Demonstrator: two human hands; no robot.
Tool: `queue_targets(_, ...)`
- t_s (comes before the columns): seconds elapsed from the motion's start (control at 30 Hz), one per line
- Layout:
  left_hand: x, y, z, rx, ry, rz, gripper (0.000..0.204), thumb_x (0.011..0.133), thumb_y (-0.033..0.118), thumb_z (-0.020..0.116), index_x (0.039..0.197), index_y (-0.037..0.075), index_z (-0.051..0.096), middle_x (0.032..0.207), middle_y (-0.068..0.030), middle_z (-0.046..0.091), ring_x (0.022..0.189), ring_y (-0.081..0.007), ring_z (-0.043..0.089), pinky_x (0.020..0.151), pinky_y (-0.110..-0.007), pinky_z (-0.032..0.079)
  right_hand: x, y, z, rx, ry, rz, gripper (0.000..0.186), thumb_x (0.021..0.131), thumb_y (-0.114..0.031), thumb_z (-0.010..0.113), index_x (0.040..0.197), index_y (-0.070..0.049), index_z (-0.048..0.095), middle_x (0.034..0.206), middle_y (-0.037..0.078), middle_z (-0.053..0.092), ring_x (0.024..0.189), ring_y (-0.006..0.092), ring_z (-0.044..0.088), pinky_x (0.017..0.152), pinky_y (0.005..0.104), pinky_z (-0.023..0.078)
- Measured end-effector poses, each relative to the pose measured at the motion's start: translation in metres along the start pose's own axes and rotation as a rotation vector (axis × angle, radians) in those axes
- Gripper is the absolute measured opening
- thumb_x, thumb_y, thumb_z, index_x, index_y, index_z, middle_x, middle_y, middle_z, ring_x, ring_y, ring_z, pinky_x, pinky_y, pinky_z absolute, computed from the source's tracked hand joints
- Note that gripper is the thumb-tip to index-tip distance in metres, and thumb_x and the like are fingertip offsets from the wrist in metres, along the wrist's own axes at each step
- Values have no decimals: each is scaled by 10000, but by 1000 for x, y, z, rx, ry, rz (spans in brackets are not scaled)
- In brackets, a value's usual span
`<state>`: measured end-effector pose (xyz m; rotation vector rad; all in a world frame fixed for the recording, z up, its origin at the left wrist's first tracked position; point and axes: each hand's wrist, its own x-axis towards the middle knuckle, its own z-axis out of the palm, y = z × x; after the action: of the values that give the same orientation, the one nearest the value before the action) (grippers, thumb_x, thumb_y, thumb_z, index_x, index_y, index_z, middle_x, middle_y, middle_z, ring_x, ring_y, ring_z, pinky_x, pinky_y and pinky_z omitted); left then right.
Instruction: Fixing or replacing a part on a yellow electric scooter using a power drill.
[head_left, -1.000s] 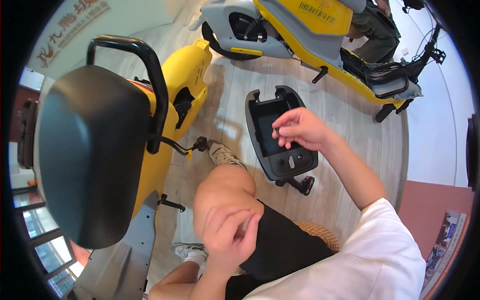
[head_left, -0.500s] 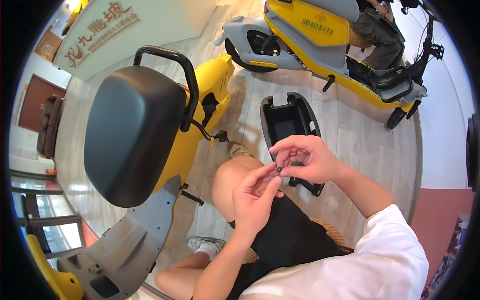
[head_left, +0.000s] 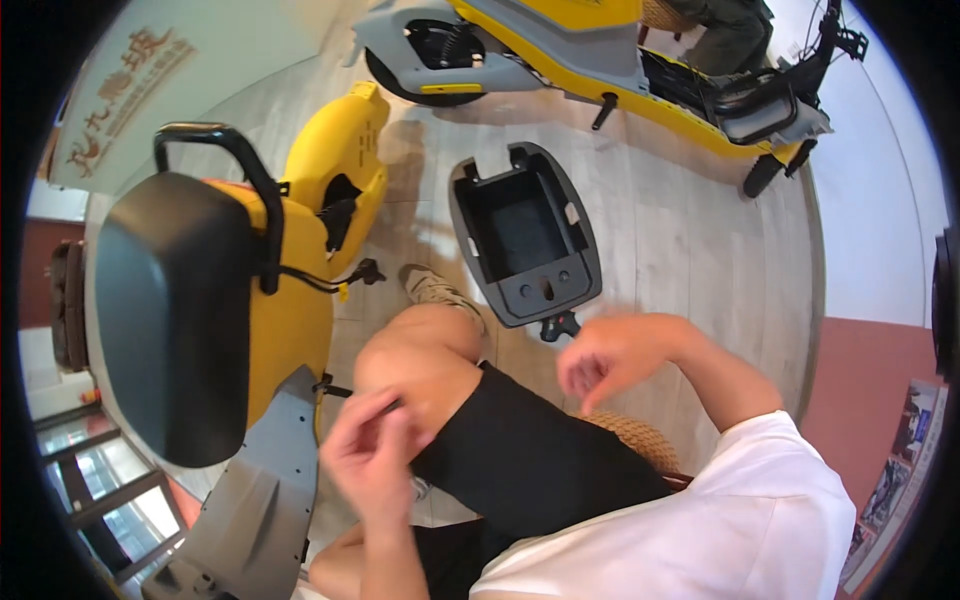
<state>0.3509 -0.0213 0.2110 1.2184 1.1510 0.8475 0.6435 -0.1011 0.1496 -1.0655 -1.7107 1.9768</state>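
My left hand is over my bare knee, thumb and fingertips closed on a small dark piece, too small to make out well. My right hand hovers to the right of my thigh, slightly blurred. Its fingers droop loosely, the thumb stands apart, and nothing shows between them. Just beyond it, a black tool-like object lies on the floor against the near end of a black storage bin. The bin is open on top, with holes in its near ledge.
To my left stands a yellow scooter with a black seat, a rear grab bar and a hanging cable plug. Another yellow and grey scooter stands across the far side, a seated person's legs behind it. A woven stool is under me.
My hands, together before, have come apart. The left went left and down with the small dark piece; the right dropped slightly. The view has shifted, showing more of the bin.
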Motion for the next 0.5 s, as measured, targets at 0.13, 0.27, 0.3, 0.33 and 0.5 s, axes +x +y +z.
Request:
queue_targets(0.13,-10,-15,-66,-232,134,-70,195,836,-64,584,1026,-27,612,935,-126,576,727,-165,601,457,-240,540,2,176,39,-251,-142,845,425,758,-267,769,1028,34,636,921,181,694,750,241,696,639,377,551)
queue_targets(0.27,-17,-22,-108,-241,25,-91,167,876,37,583,1041,7,583,913,-86,560,781,-128,570,452,-193,475,36,361,76,-807,747,578,226,776,-213,682,832,1,635,833,179,655,793,357,644,702,428,531)
queue_targets(0.3,-24,-20,-115,-232,94,-112,163,861,47,595,1019,10,576,895,-83,552,767,-125,565,439,-181,459,51,382,77,-810,784,528,245,797,-256,659,789,-14,619,790,171,633,808,356,634,750,432,516)
queue_targets(0.33,-31,-16,-121,-220,168,-125,162,845,57,607,997,13,570,876,-79,544,752,-123,560,427,-169,442,65,403,77,-811,823,470,280,818,-298,636,746,-29,603,747,163,611,823,356,625,798,436,500)
queue_targets(0.5,-41,-40,-122,-189,462,-336,155,797,38,659,919,-21,584,815,-157,649,671,-223,655,475,-269,522,60,484,92,-572,883,673,408,868,-301,613,1190,-51,593,1240,220,570,1158,405,515,992,486,391)
